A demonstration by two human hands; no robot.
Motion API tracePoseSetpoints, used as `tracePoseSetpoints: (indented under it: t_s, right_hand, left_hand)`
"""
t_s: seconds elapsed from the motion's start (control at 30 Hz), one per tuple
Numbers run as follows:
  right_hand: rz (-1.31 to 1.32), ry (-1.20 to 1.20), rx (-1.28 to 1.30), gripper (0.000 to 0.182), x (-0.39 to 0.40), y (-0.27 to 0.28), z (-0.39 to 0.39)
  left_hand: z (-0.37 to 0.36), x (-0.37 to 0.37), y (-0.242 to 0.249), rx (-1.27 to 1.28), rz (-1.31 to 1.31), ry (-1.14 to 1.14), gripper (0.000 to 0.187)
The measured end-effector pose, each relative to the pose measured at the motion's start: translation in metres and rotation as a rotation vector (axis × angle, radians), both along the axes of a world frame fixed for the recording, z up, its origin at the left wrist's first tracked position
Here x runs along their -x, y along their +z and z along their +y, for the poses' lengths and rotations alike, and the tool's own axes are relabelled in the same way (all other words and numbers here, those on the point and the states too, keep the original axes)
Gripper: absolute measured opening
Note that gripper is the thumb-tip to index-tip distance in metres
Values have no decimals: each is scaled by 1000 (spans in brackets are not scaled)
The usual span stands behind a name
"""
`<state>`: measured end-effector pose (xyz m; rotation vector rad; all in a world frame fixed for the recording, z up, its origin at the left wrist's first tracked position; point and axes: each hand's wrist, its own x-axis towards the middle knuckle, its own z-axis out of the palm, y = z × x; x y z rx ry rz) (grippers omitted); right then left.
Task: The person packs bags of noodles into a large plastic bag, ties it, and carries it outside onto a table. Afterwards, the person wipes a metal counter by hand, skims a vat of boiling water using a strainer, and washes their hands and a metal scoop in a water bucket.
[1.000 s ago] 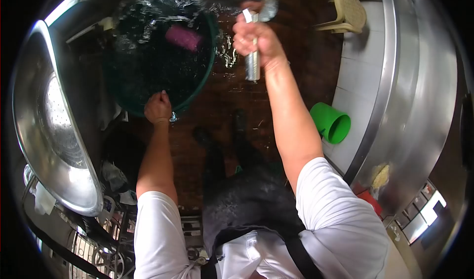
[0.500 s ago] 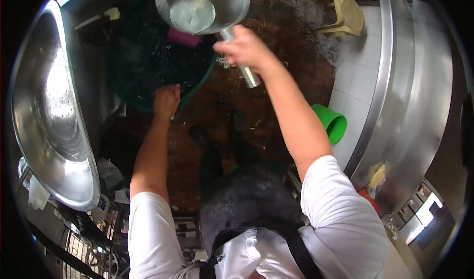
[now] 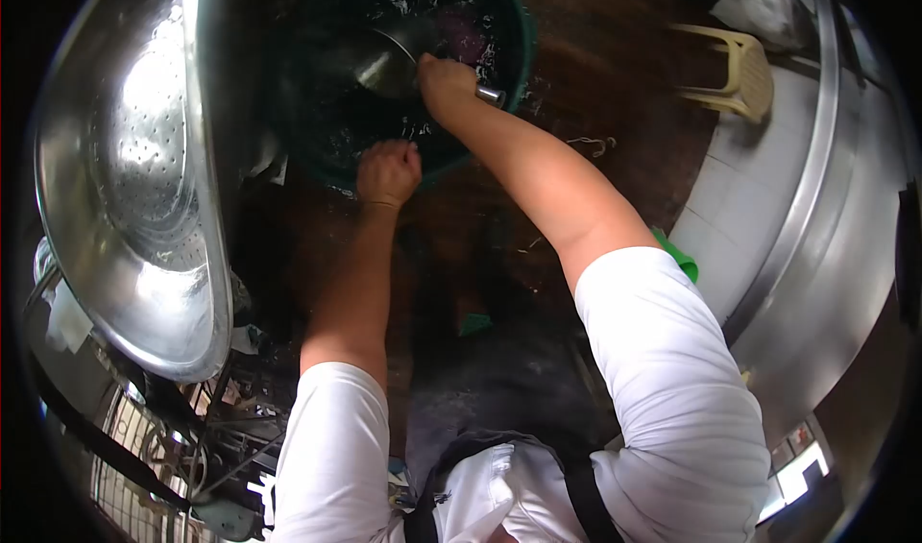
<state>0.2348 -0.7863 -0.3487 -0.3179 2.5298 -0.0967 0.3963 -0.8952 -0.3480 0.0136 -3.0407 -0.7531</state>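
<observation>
My right hand point(image 3: 447, 87) is wrapped round the handle of a large metal dipper point(image 3: 382, 66), whose bowl is down inside a dark green tub point(image 3: 525, 58) of liquid. The handle's end sticks out past my hand toward the right wall of the tub. My left hand point(image 3: 389, 171) is closed at the tub's near rim, its fingers curled over toward the inside. Beyond the dipper, a purple object point(image 3: 459, 39) shows dimly in the tub.
A big steel colander point(image 3: 144, 159) with small holes stands tilted at my left. To the right are a beige plastic stool point(image 3: 754, 77), a plastic bag point(image 3: 759, 15) and a steel counter point(image 3: 816, 284). A green container point(image 3: 680, 255) shows partly behind my right arm. The brown floor looks wet.
The dipper, held raised at the tub's far right side, has come down and left into the tub with my right hand. The whole view has shifted; my left hand stays at the rim.
</observation>
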Motion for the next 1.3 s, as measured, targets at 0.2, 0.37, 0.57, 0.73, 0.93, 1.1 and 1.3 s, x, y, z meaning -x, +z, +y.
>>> tracePoseSetpoints:
  t_s: [0.2,0.37,0.57,0.73,0.93,1.1,1.3]
  right_hand:
    - [-157,19,146,29,-14,-31,-7]
    - [-199,30,407,34,-3,-49,27]
    - [-70,-134,831,46,-6,28,53]
    - [-231,-591,1331,24,-44,131,99]
    - [-444,-1109,1959,20,-94,153,206]
    - [-335,-1201,2295,15,-111,134,311]
    - [-355,-795,2642,12,-87,163,338]
  left_hand:
    - [3,-2,4,30,-92,54,20]
    - [-1,-3,-13,45,51,27,21]
    - [0,-9,-26,149,-81,41,28]
    - [8,-6,-7,232,-273,46,31]
    - [11,-6,-3,153,-154,31,32]
    - [15,-3,4,167,-215,31,31]
    - [13,-4,6,173,-225,43,30]
